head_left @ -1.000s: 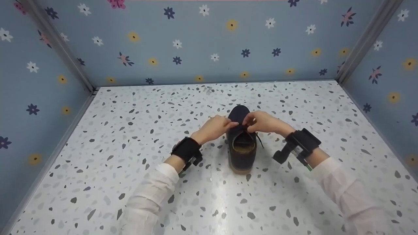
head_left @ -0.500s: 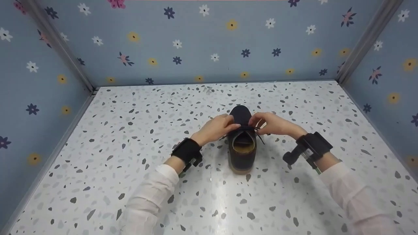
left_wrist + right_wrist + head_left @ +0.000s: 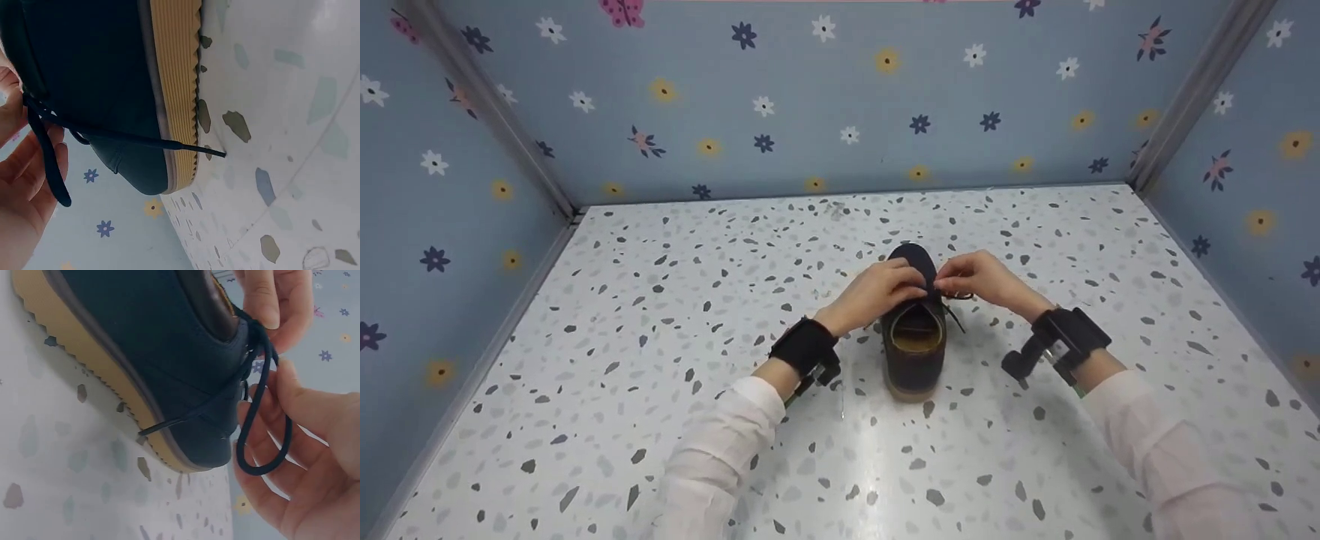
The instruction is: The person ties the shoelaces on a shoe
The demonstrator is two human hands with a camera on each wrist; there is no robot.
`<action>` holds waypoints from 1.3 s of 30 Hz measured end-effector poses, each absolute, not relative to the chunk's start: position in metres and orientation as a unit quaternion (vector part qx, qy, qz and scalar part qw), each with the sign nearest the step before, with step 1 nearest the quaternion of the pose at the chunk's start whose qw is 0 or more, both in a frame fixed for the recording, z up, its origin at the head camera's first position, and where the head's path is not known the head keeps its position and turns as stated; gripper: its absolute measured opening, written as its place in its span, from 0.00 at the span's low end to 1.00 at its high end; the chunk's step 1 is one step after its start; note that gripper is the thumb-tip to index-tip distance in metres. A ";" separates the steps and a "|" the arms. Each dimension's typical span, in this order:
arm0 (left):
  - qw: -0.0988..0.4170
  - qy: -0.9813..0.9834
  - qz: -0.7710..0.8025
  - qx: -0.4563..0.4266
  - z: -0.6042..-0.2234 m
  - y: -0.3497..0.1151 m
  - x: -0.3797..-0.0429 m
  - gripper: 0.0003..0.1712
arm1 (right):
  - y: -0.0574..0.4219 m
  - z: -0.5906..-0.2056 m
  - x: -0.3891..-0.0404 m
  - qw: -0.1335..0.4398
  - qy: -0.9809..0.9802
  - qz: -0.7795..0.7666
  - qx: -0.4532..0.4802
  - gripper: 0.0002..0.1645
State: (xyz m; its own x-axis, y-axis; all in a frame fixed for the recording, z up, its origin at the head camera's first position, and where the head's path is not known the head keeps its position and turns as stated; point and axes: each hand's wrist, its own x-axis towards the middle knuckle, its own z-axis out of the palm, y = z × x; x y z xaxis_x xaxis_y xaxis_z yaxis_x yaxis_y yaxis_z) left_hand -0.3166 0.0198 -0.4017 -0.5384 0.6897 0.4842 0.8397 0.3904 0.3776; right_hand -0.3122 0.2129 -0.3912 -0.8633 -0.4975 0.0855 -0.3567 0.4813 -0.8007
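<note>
A dark navy lace-up shoe (image 3: 915,373) with a ribbed tan sole (image 3: 175,73) stands on the speckled surface, its toe pointing away from me. My left hand (image 3: 877,291) reaches over its front from the left and pinches the shoelace at the knot. From the right, my right hand (image 3: 986,280) pinches the lace between thumb and fingertips, close to the left fingers. In the right wrist view a lace loop (image 3: 259,470) hangs down in front of the right hand's fingers. A loose lace end (image 3: 135,136) crosses the shoe's side in the left wrist view; another loop dangles near the left fingers.
The white terrazzo-patterned surface (image 3: 660,420) spreads around the shoe. Blue panels with flowers (image 3: 810,97) enclose it at the back and both sides, with grey metal posts (image 3: 1200,90) at the corners. Each wrist wears a black strapped camera mount (image 3: 1072,337).
Both hands have stayed at the laces. The left hand has shifted right, over the shoe's front; the right moved outward, then slightly back in. A lace loop now shows beside the right fingers.
</note>
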 end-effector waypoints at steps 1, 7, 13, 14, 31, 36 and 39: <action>0.127 -0.824 -0.299 -0.464 -0.402 0.020 -0.317 0.10 | 0.212 -0.393 -0.312 0.071 0.858 -0.448 -0.241 0.09; 0.124 -0.846 -0.286 -0.433 -0.402 0.023 -0.317 0.12 | 0.209 -0.406 -0.313 0.037 0.860 -0.461 -0.215 0.09; 0.093 -0.858 -0.293 -0.411 -0.403 0.023 -0.316 0.10 | 0.207 -0.415 -0.310 0.028 0.859 -0.479 -0.177 0.11; 0.089 -0.858 -0.295 -0.411 -0.403 0.023 -0.316 0.10 | 0.207 -0.415 -0.309 0.028 0.860 -0.481 -0.168 0.11; 0.129 -0.849 -0.308 -0.410 -0.404 0.016 -0.317 0.11 | 0.203 -0.411 -0.300 0.030 0.843 -0.513 -0.160 0.15; 0.138 -0.856 -0.314 -0.387 -0.402 0.011 -0.321 0.12 | 0.203 -0.409 -0.301 0.029 0.842 -0.513 -0.162 0.14; 0.137 -0.864 -0.311 -0.372 -0.402 0.007 -0.322 0.13 | 0.202 -0.408 -0.300 0.024 0.848 -0.503 -0.166 0.14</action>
State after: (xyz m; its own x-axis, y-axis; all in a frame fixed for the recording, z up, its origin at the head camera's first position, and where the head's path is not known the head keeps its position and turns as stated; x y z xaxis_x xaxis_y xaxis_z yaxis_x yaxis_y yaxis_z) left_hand -0.3223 0.0073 -0.4024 -0.6859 0.5567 0.4686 0.7276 0.5301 0.4354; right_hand -0.3003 0.2022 -0.4080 -0.9438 -0.3053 0.1270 -0.2577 0.4385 -0.8610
